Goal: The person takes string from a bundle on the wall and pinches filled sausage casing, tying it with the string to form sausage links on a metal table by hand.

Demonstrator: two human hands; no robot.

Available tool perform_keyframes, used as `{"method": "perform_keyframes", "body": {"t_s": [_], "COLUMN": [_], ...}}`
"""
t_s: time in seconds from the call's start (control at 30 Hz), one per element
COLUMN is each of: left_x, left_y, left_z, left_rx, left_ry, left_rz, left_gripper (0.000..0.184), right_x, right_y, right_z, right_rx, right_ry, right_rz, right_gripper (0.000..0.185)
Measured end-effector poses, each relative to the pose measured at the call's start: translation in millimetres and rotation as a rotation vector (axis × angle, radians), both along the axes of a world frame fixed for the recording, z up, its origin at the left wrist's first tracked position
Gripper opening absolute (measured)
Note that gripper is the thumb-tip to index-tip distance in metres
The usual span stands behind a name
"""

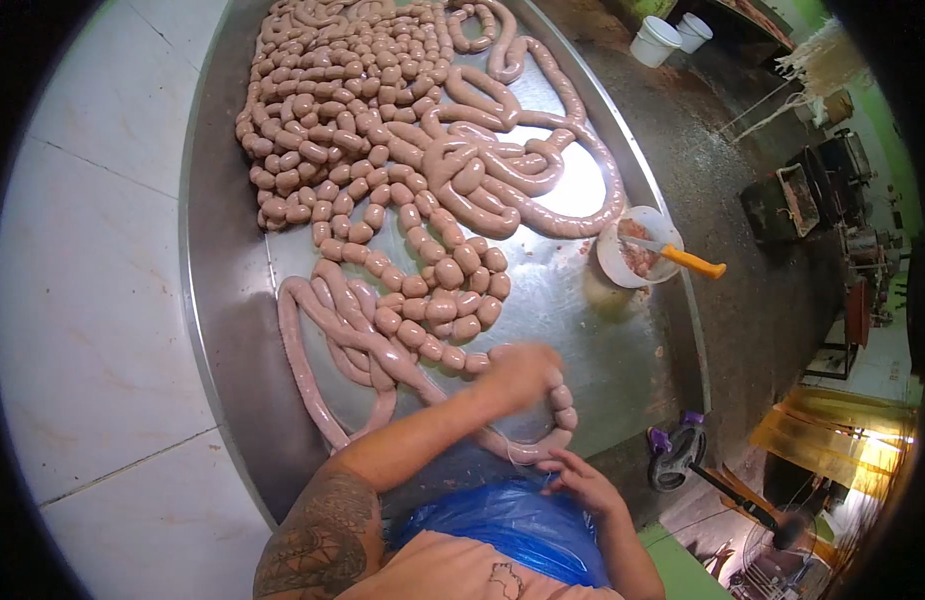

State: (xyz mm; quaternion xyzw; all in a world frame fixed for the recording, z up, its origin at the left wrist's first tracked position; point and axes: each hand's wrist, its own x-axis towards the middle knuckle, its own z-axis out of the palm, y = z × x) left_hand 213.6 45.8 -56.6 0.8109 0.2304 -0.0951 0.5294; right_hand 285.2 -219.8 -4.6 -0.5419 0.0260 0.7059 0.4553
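On the worktop (623, 340) there, linked sausages (353, 90) heaped toward the far left corner, unlinked coil (503, 190) to their right, loops (333, 322) toward the near left corner, tub (609, 260) at the right edge, knife (695, 262) in it

My left hand (523, 380), blurred, is over the links (563, 398) low in the frame's centre; my right hand (589, 487) is just below, near the string (528, 460), its grip unclear. Sausages (333, 110) crowd the table (623, 350) at upper left; right of centre, a tub (607, 258) holds a knife (693, 262).
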Motion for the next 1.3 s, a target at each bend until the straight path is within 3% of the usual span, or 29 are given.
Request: {"method": "perform_keyframes", "body": {"t_s": [0.07,0.13,0.23,0.3,0.33,0.37,0.4,0.43,0.47,0.5,0.53,0.57,0.63,0.67,0.73,0.8,0.83,0.87,0.9,0.93,0.97,1.0,1.07,1.17,1.2,1.23,1.27,1.3], "left_x": [-34.9,-58.1,-66.1,-71.2,-73.4,-73.3,-72.1,-65.6,-51.8,-54.5,-56.1,-62.2,-82.5,-87.3,-89.7,-92.9,-121.9,-122.7,-115.8,-149.0,-159.4,-167.6,-185.8,-162.8,-148.2,-129.6,-112.1,-91.6], "left_y": [40.0,57.3,67.8,85.2,96.6,110.7,132.0,153.3,169.7,202.5,233.2,231.8,255.7,252.5,223.1,170.8,164.1,104.6,42.3,31.0,7.9,-19.6,-83.3,-151.6,-159.2,-163.3,-170.5,-176.8], "left_z": [5.9,-34.5,-33.1,-48.2,-51.9,-55.7,-65.7,-68.5,-10.2,2.5,4.5,66.7,82.4,85.7,106.7,87.5,-26.5,1.1,70.1,-4.7,-38.5,-60.1,-88.8,-4.0,0.3,1.0,-1.6,-6.9], "left_rx": [0.802,1.089,1.09,1.068,1.092,1.117,1.024,0.921,0.782,0.714,0.689,0.607,0.992,1.009,1.249,1.013,0.918,0.755,0.942,0.84,0.764,0.676,0.396,0.414,0.395,0.467,0.526,0.497], "left_ry": [-0.006,-0.038,-0.117,-0.035,0.043,0.116,0.162,0.208,0.399,0.415,0.398,0.268,-0.044,-0.042,0.172,0.487,0.471,0.524,0.494,0.275,0.445,0.608,0.509,0.593,0.598,0.468,0.341,0.288], "left_rz": [0.126,0.2,0.11,0.105,0.101,0.092,0.161,0.229,0.336,0.288,0.575,0.693,0.85,0.853,0.571,-0.167,0.086,-0.571,-0.882,-0.842,-0.658,-0.477,-0.289,-0.232,-0.244,-0.085,0.072,0.082], "left_gripper": [0.027,0.027,0.022,0.018,0.017,0.017,0.019,0.021,0.026,0.033,0.038,0.04,0.039,0.039,0.038,0.038,0.036,0.032,0.03,0.032,0.035,0.038,0.043,0.05,0.05,0.052,0.053,0.052], "right_x": [24.5,54.2,95.0,121.9,130.8,137.2,138.4,138.5,140.7,142.5,142.8,141.4,142.5,149.9,166.6,192.8,204.7,217.6,226.5,239.8,260.5,287.9,325.8,382.6,393.6,404.2,394.6,364.1], "right_y": [-31.3,-65.1,-109.0,-135.8,-140.5,-147.1,-155.3,-161.9,-167.8,-172.5,-171.4,-166.7,-175.9,-184.6,-207.6,-234.2,-241.4,-245.5,-251.5,-269.6,-290.4,-329.4,-393.4,-457.8,-464.2,-470.8,-451.6,-398.7], "right_z": [-5.9,-2.5,-5.1,-2.2,3.5,14.2,22.9,27.5,30.7,34.4,41.2,49.1,49.0,44.8,32.2,32.9,38.3,53.8,75.0,84.6,89.6,79.7,75.4,93.6,96.9,98.1,114.1,132.9], "right_rx": [-0.011,-0.008,-0.026,-0.159,-0.14,-0.229,-0.334,-0.338,-0.375,-0.41,-0.408,-0.427,-0.428,-0.356,-0.226,-0.26,-0.317,-0.403,-0.5,-0.538,-0.581,-0.544,-0.579,-0.949,-0.921,-0.888,-0.666,-0.435], "right_ry": [-0.007,-0.122,-0.419,-0.781,-0.794,-0.909,-1.018,-1.032,-1.031,-1.024,-1.026,-1.041,-1.056,-1.08,-1.195,-1.12,-1.04,-1.032,-1.014,-1.044,-1.072,-1.287,-1.684,-2.116,-2.156,-2.168,-1.985,-1.765], "right_rz": [-0.092,-0.128,-0.203,0.126,0.11,0.314,0.512,0.482,0.572,0.668,0.657,0.677,0.696,0.637,0.562,0.545,0.524,0.563,0.607,0.555,0.502,0.485,0.398,0.159,-0.155,-0.474,-0.815,-1.12], "right_gripper": [0.051,0.046,0.046,0.05,0.05,0.048,0.047,0.047,0.042,0.037,0.037,0.033,0.03,0.028,0.025,0.023,0.022,0.02,0.018,0.017,0.017,0.017,0.022,0.023,0.023,0.025,0.028,0.031]}}
